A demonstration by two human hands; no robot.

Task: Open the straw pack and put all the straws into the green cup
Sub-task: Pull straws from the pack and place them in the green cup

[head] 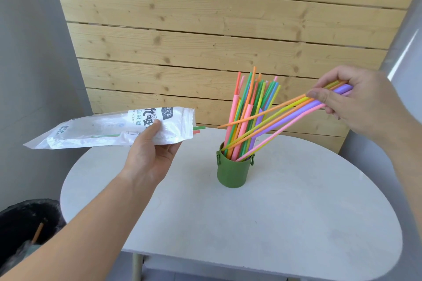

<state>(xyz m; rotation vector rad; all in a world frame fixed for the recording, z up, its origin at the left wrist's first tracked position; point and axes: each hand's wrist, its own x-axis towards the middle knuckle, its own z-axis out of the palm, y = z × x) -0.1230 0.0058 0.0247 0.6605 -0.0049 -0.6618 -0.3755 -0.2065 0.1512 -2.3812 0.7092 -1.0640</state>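
Note:
A green cup [233, 173] stands near the middle of the white table [274, 212], full of upright coloured straws [255, 107]. My right hand [356, 102] pinches the upper ends of a bundle of straws [296, 112] in yellow, orange, purple and pink; they bend down to the left, and the lower ends of most reach into the cup. My left hand [150, 150] holds the clear plastic straw pack [109, 130] level, left of the cup. Its open mouth faces right, and a green and a red straw tip [198, 129] poke out of it.
A wooden slat wall [205, 41] rises behind the table. A black-lined bin [25, 230] stands on the floor at the lower left, with a stick-like thing inside. The table's front edge runs across the bottom of the view.

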